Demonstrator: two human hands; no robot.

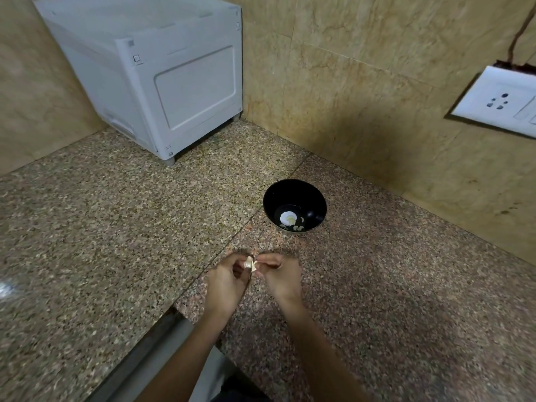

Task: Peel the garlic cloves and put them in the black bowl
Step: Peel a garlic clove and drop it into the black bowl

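Observation:
A pale garlic clove (250, 264) with papery skin sits between my two hands above the granite counter. My left hand (226, 282) holds it with curled fingers. My right hand (280, 275) pinches the clove's skin at its right edge with thumb and forefinger. The black bowl (313, 198) stands on the counter just beyond and to the right of my hands. Inside it lie several peeled cloves (298, 226) near a bright reflection.
A white boxy appliance (162, 76) stands in the back left corner on the speckled granite counter (116, 227). Tiled walls close the back and right. A white wall socket (499, 103) hangs at the right. The counter's front edge (162, 323) drops off by my left forearm.

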